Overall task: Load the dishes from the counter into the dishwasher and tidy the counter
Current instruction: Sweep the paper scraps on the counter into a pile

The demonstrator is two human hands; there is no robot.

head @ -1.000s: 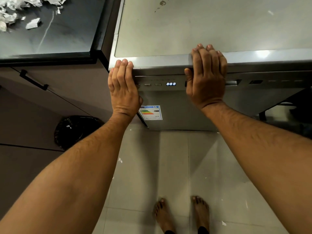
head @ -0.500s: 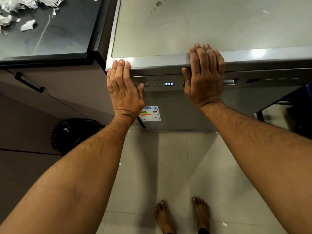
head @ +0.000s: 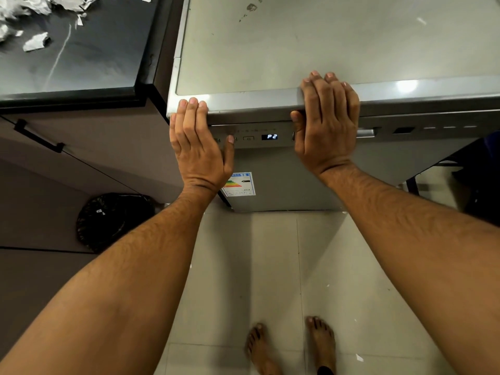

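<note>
Head view, looking down my arms. Left hand [head: 198, 147]: fingers pressed together and laid flat, tips hooked on the front left corner of the dishwasher [head: 270, 163] top, thumb [head: 230, 146] stretched aside so its tip sits on a button of the control panel [head: 254, 135]. Holding nothing; the flat fingers seem to steady the hand for the press. Right hand [head: 326, 123]: fingers together, draped over the front edge of the top near its middle, thumb tucked under the lip, gripping only that edge, likely bracing the machine or my own lean. Display [head: 272, 136] between the hands reads P2, so I judge a programme is being chosen, loading done. Door shut, handle [head: 365, 133] just right of my right hand. Dishwasher top bare but smudged. Black counter [head: 81, 63] to the left carries white paper scraps [head: 35, 41] at its far left corner; tidying not finished. Black-lined bin [head: 113, 220] on the floor below it.
</note>
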